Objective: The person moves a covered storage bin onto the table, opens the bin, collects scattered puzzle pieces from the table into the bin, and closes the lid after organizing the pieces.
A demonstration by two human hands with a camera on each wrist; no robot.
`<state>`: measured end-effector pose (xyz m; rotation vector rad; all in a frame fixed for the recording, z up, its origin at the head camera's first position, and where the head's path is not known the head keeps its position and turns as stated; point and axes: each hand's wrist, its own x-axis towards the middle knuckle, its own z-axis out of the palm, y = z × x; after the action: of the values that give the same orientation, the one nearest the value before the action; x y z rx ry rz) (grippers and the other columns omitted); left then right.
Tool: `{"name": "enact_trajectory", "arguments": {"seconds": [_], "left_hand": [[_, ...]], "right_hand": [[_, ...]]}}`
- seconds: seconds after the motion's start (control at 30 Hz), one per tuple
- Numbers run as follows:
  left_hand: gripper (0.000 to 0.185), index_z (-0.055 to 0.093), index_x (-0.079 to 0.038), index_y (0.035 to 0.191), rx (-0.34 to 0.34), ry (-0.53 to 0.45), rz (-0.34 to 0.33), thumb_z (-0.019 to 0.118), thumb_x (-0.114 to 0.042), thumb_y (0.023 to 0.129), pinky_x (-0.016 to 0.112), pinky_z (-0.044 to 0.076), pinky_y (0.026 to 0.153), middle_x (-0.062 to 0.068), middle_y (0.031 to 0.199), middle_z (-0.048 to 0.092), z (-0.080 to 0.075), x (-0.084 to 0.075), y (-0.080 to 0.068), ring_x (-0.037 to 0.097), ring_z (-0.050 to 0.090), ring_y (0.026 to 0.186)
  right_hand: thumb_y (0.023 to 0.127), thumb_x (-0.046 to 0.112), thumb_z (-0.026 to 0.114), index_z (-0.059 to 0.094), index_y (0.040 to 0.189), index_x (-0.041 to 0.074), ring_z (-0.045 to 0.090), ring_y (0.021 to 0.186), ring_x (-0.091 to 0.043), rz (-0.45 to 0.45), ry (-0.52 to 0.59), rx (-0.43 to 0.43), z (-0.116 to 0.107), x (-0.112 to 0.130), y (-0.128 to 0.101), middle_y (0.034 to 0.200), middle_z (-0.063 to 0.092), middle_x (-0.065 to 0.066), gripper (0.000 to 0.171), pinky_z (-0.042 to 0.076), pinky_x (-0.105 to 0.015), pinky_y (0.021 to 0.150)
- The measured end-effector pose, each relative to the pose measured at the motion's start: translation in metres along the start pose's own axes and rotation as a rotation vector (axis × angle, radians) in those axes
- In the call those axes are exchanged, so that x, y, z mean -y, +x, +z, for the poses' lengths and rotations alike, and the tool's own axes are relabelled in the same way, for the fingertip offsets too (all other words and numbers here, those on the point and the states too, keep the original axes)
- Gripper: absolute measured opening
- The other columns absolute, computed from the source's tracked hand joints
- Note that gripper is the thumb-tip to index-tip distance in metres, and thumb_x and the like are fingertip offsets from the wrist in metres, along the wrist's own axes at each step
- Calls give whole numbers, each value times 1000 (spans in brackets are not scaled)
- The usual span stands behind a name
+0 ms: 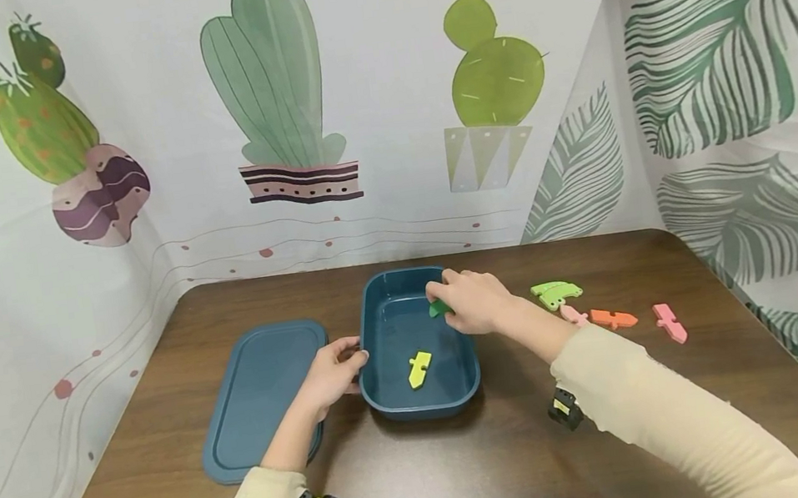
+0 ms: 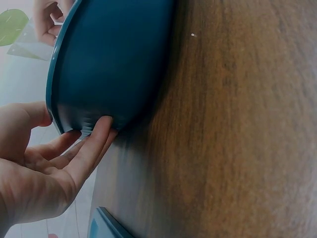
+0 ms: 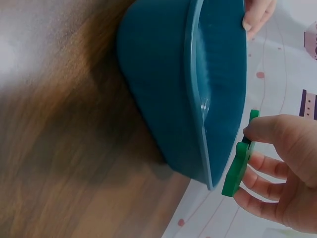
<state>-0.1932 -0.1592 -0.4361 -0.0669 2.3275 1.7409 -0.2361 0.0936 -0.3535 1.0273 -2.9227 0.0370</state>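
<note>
Right hand pinching flat dark-green piece over deep teal tub, left hand gripping tub's left rim, near table's middle

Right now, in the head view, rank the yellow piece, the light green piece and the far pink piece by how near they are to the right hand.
From the right hand:
1. Yellow piece, inside the blue container, to the lower left.
2. Light green piece, on the table just right of the hand; close to the yellow piece's distance.
3. Far pink piece, farthest right.
</note>
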Motion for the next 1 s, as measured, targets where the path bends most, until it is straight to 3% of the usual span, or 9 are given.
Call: {"name": "enact_trajectory", "arguments": {"seconds": [0.4,1.0], "left_hand": [[42,46,2,130,2,1,5,53,-12,91,36,57,64,18,112,57,0,1,1,22,61,84],[41,47,1,130,-1,2,9,53,-12,91,36,57,64,18,110,58,0,1,0,22,61,82]], "right_hand": [[83,18,63,56,108,20,50,68,-16,-50,-3,26,3,16,2,94,54,-5,25,44,-26,48],[82,16,64,55,101,21,49,69,-16,-102,10,24,8,27,0,87,53,-1,22,42,-24,47]]}}
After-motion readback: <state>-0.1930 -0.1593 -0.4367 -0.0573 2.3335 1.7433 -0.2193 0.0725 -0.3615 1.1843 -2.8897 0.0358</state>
